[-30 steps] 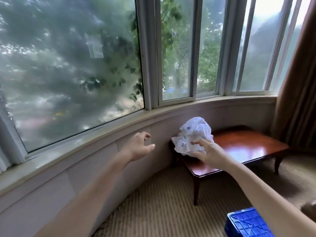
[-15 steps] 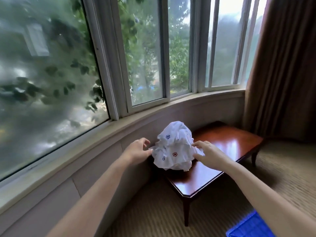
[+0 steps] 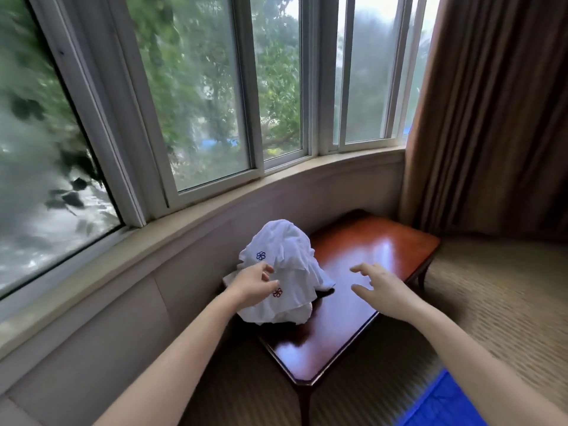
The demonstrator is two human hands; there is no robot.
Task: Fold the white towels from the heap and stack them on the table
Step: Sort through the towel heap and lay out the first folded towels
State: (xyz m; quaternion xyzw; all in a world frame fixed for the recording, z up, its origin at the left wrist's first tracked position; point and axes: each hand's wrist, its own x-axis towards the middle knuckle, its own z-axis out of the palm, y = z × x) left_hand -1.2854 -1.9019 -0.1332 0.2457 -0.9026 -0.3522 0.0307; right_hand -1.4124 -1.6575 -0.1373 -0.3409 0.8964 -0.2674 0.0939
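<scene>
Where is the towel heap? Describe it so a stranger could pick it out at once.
Look below the curved bay window to the glossy reddish-brown wooden table against the wall. At its near-left end sits a crumpled white towel heap, with the left hand on it. It is the only soft white thing there, marked with small blue and red flower emblems.

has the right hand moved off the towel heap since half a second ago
Yes. The right hand has let go of the towel heap and shifted rightward, now hovering open above the table.
</scene>
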